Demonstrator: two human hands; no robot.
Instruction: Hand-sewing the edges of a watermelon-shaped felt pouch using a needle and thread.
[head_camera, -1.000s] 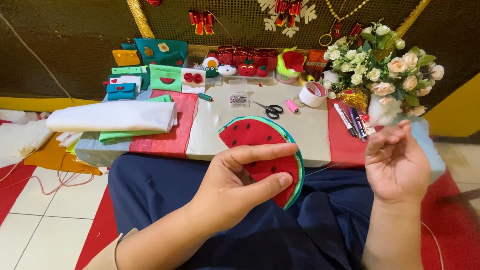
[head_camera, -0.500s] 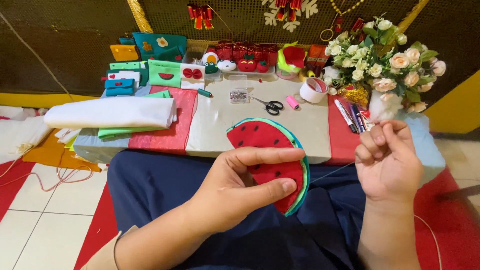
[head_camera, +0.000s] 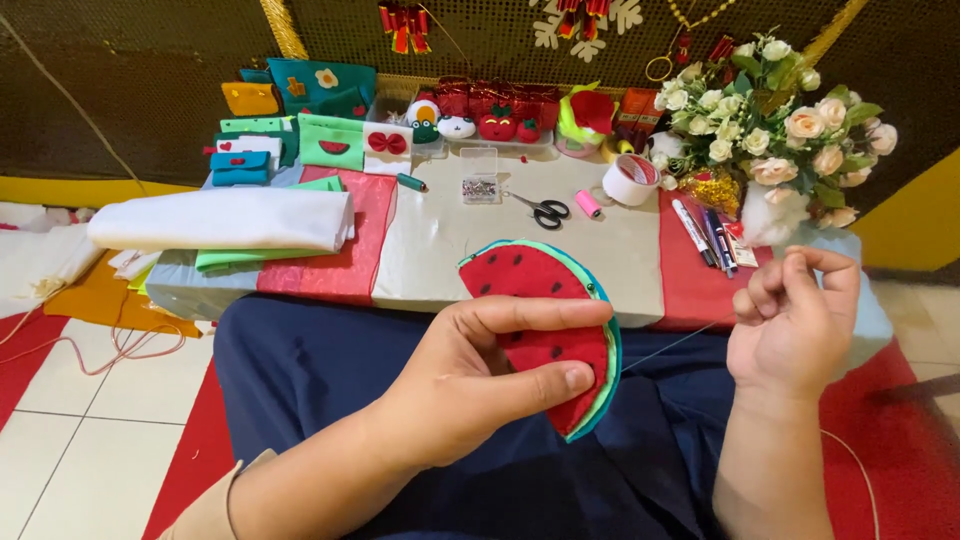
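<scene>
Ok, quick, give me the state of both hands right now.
Left hand: closed on the watermelon felt piece, thumb and fingers gripping it.
Right hand: fingers pinched shut on a thread running to the piece.

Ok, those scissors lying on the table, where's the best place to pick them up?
Judging by their pose, grip the scissors by the black handle loops, which lie at the right, nearer end. Come from above: they lie flat, blades shut, pointing away left, with bare table around them.
</scene>
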